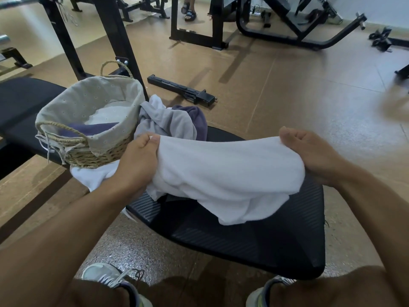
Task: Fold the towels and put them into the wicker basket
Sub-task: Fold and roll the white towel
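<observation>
A white terry towel (223,171) is hanging stretched across the centre of the frame, its top edge pulled into a shallow curve and its lower half sagging in soft folds onto the black padded table (254,238) with its ribbed, stitched surface. The left hand (139,160) is gripping the towel's left corner with fingers curled round the cloth; the right hand (309,151) is pinching the right corner in a closed fist. Just behind the left hand, a crumpled heap is lying on the table: a grey towel (163,122), a purple towel (194,117) and a bit of white cloth peeking out at the top. Left of the heap, the round wicker basket (95,155) is sitting, woven straw with twisted loop handles and a beige eyelet fabric liner; purple and white folded cloth is showing inside. Another white cloth (93,176) is spilling out from under the basket. Black steel gym frames are standing across the top of the frame on tan flooring.
</observation>
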`<action>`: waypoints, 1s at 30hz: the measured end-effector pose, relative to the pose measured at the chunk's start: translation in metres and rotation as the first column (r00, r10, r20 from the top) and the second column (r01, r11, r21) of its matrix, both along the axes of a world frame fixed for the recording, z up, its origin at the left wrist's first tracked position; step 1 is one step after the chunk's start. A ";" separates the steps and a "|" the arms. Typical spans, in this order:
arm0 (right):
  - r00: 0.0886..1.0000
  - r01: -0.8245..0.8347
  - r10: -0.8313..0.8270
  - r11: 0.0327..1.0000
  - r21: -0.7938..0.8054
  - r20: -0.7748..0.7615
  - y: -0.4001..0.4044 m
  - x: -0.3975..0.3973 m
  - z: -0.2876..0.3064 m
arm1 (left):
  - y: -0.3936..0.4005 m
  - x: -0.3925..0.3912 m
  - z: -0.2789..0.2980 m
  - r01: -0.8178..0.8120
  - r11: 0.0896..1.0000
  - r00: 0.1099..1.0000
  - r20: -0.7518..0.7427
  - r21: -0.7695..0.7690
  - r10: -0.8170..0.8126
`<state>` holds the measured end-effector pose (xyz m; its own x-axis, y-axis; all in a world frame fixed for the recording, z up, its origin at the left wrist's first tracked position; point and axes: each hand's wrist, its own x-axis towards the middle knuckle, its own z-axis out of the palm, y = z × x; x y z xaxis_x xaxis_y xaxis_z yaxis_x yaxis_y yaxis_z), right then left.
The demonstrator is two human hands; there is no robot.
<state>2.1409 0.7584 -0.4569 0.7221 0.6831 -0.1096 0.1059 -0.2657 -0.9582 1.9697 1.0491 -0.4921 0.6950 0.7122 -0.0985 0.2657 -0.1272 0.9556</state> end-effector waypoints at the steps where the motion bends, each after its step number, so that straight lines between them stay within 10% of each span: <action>1: 0.999 -0.037 0.037 0.999 0.009 -0.027 -0.002 0.000 0.001 | -0.001 0.000 -0.002 0.003 1.000 1.000 -0.006 -0.013 -0.003; 16: 0.991 -0.116 0.113 0.993 -0.038 -0.073 -0.012 0.003 -0.009 | 0.006 -0.002 -0.001 -0.082 0.993 0.996 0.035 -0.082 0.085; 30: 0.948 0.313 -0.312 0.950 0.004 0.064 0.003 0.006 -0.010 | -0.005 -0.010 0.010 0.165 0.983 0.985 -0.041 -0.084 -0.169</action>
